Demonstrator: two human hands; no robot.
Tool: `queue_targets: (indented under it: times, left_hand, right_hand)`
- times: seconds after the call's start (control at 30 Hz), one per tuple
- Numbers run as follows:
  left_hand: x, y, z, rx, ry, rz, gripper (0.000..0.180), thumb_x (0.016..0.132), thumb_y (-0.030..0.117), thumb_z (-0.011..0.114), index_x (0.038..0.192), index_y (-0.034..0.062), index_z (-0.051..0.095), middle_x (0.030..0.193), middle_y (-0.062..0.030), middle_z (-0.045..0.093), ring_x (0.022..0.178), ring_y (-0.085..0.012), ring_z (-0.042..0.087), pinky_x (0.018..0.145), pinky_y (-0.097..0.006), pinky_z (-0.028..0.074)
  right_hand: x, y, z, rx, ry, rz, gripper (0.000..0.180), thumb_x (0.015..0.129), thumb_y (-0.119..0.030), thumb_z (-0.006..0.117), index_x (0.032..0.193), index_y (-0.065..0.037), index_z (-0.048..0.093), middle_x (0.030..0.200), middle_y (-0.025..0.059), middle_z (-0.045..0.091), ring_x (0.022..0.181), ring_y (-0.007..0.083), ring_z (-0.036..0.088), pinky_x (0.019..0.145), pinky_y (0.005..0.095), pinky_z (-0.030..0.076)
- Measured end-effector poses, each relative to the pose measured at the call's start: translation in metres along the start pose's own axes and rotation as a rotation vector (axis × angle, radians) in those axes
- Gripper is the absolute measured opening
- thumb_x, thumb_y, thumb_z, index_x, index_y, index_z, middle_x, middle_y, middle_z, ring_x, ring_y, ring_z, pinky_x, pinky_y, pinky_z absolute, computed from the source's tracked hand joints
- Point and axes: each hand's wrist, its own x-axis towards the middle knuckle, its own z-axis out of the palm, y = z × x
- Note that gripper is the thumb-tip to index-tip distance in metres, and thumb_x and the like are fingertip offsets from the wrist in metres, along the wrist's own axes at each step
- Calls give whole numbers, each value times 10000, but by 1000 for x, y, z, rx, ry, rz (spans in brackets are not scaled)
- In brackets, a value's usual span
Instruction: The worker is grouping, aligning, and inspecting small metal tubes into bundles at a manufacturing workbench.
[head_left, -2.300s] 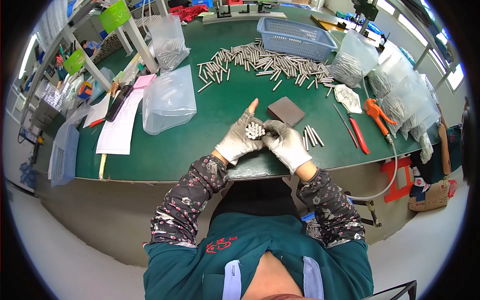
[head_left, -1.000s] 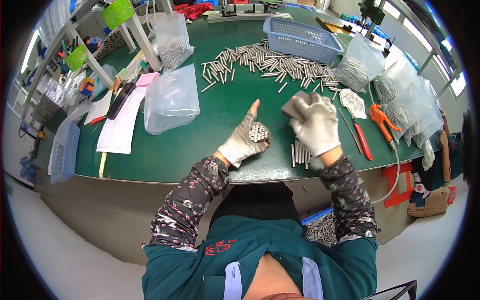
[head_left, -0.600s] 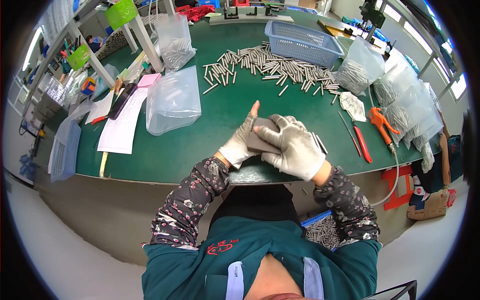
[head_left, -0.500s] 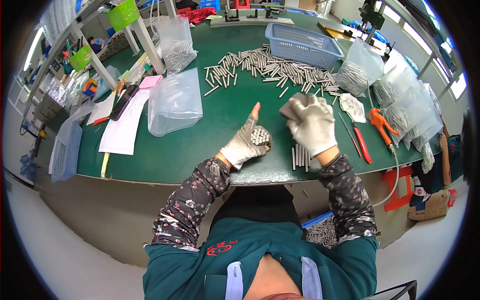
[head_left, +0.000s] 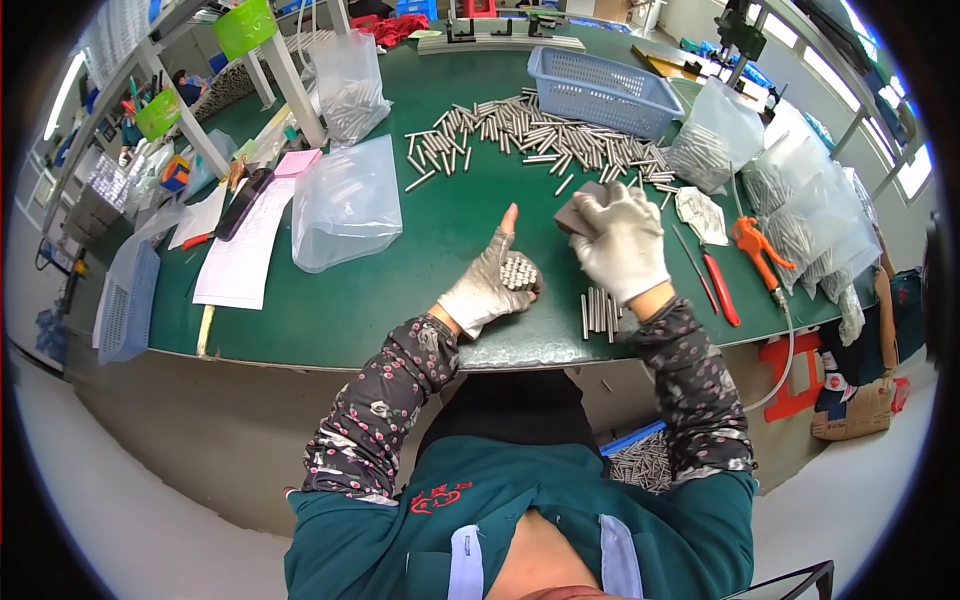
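My left hand (head_left: 492, 280), in a white-grey glove with bare fingertips, is closed round a bundle of metal pins (head_left: 518, 272). Their round ends face up, and the thumb sticks out away from me. To the right, my gloved right hand (head_left: 625, 240) grips a dark grey-brown block (head_left: 578, 212) just above the table, apart from the bundle. Several loose metal pins (head_left: 600, 312) lie side by side near the table edge, below my right hand. Beyond both hands spreads a large heap of the same pins (head_left: 545, 135).
A blue plastic basket (head_left: 605, 90) stands behind the heap. Bags of pins (head_left: 715, 135) crowd the right, near an orange air gun (head_left: 762, 255) and red-handled pliers (head_left: 720, 290). On the left lie a clear plastic bag (head_left: 347, 205) and paper sheets (head_left: 240, 265). The green table (head_left: 400, 320) ends before my body.
My right hand and the block have shifted very slightly to the left. The left hand keeps its hold on the bundle, and the whole view has drifted slightly.
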Motion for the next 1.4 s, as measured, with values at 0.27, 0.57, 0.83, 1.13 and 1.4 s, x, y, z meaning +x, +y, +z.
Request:
queue_targets:
  times: [0.27,0.57,0.83,1.13,1.4]
  left_hand:
    - [2,-1,2,79,-67,33,1114,593,-101,649,1362,212,-94,974,-50,547,900,-150,535,856,-294,411]
    - [-3,1,-1,-68,-34,-91,1116,608,-28,703,1364,250,-69,1094,-82,505,894,-127,524,760,-272,449]
    - [12,-14,-8,-283,-61,-52,1093,648,13,717,1356,207,-92,1177,-46,444,1069,-148,450,953,-307,344]
    - [7,-3,0,162,66,203,1071,609,-79,639,1370,222,-52,898,-65,555,791,-97,532,714,-232,446]
    - [-5,9,2,-79,-101,55,1027,637,49,732,1376,139,24,780,-12,553,714,-75,502,722,-210,409]
  right_hand:
    - [-3,6,-2,84,-57,29,261,653,-185,576,909,-163,628,859,138,576,782,293,539,712,389,446]
    - [-3,-10,-5,336,49,-175,278,625,-188,582,894,-128,625,858,147,556,783,302,532,684,377,445]
    - [-10,-21,-6,410,-2,-254,301,639,-223,600,924,-128,626,925,175,553,828,323,518,736,396,424]
    - [-20,-20,8,464,4,-341,328,640,-245,603,942,-116,623,897,175,553,832,332,531,717,400,442]
    - [-12,32,28,46,-321,99,463,652,-325,629,1075,-150,561,1094,150,500,998,309,479,841,430,376]
